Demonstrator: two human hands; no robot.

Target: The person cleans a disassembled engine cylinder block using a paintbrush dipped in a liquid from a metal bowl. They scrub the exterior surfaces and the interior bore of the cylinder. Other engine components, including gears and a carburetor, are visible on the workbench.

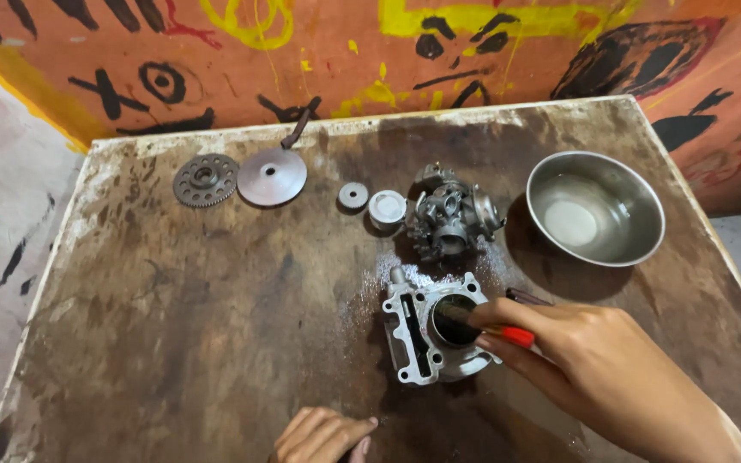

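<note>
The right hand [589, 360] is pinched narrow around a slim brush with a red handle [508, 334]; its dark tip end sits inside the bore of the silver cast-metal engine cylinder block [430, 336]. The brush's long axis runs left to right, slightly tilted, so the block lies immediately left of the grip — touching at the bore. The left hand [323, 437] rests at the near edge of the worn brown wooden table [173, 326], fingers curled loosely, holding nothing, near the block but apart from it. Farther off stand a grey metal carburettor [452, 214] and, to the right, a round steel bowl [595, 207]. At far left lies a toothed sprocket disc [205, 179].
</note>
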